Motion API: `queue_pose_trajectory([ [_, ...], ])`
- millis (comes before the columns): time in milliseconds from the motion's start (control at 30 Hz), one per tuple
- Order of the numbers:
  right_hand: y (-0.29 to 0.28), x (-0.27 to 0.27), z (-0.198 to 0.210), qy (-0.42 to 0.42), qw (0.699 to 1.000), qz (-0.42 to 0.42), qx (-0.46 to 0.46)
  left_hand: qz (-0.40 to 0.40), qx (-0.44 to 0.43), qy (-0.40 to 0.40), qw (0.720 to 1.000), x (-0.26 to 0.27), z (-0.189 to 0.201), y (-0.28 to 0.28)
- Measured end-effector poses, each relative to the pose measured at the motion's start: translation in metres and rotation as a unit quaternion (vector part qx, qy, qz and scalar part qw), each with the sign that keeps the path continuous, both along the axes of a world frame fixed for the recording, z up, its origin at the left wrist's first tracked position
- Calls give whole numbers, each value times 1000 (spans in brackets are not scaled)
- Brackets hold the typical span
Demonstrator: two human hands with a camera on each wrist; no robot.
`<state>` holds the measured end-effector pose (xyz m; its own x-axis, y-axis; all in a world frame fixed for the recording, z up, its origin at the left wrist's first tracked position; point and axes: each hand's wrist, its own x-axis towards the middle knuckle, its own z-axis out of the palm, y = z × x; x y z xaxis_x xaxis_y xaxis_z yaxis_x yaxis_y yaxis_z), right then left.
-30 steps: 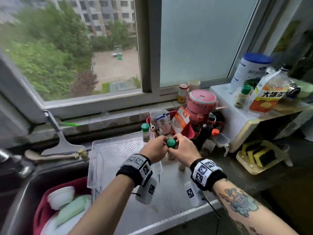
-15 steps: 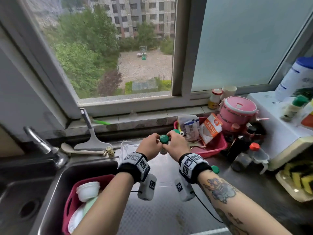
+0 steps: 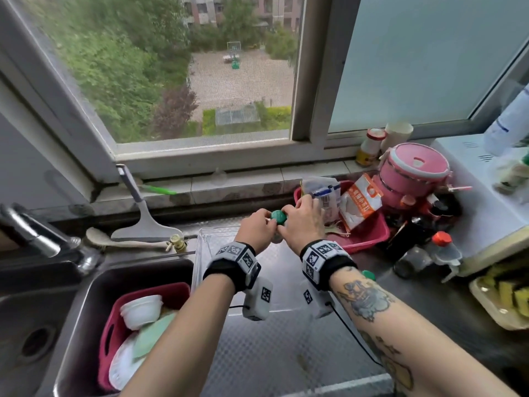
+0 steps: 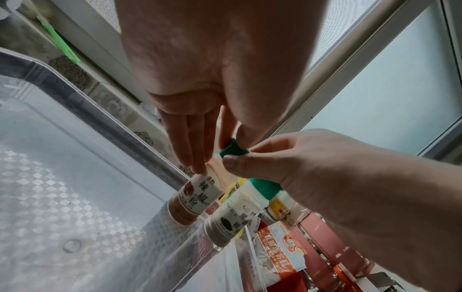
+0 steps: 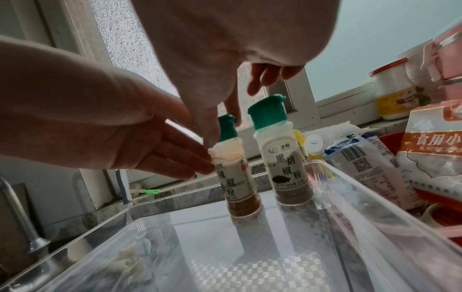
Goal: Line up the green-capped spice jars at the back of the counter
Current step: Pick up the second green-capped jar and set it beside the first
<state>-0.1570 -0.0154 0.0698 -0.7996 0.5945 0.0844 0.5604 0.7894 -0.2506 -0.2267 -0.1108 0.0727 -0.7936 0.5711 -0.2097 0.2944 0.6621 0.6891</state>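
Right wrist view shows the small clear chili-powder jar with a green cap [image 5: 235, 168] standing upright at the far end of a clear plastic tray [image 5: 375, 197] on the tabletop. Left hand [image 3: 256, 229] fingers [image 5: 175, 156] pinch its shoulder and cap; right hand [image 3: 303, 224] fingers [image 4: 252, 156] pinch the cap (both from above). Just right of the fingers stands a second green-capped jar of dark pepper powder [image 5: 285, 158], untouched. Beyond it sits a red plastic basket of packets [image 3: 369, 236].

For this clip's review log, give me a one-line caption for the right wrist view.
Both hands steady the chili powder jar by its green cap beside the black pepper jar at the clear tray's far end.
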Motion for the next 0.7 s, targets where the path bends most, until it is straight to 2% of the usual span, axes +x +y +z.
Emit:
queue_pose_trajectory([
  [467,1,-1,-1,-3,999,8,-37,23,-9,-12,1000,0,1,-5],
  [700,8,24,7,66,995,-1,-81,47,25,19,998,11,11,-19],
])
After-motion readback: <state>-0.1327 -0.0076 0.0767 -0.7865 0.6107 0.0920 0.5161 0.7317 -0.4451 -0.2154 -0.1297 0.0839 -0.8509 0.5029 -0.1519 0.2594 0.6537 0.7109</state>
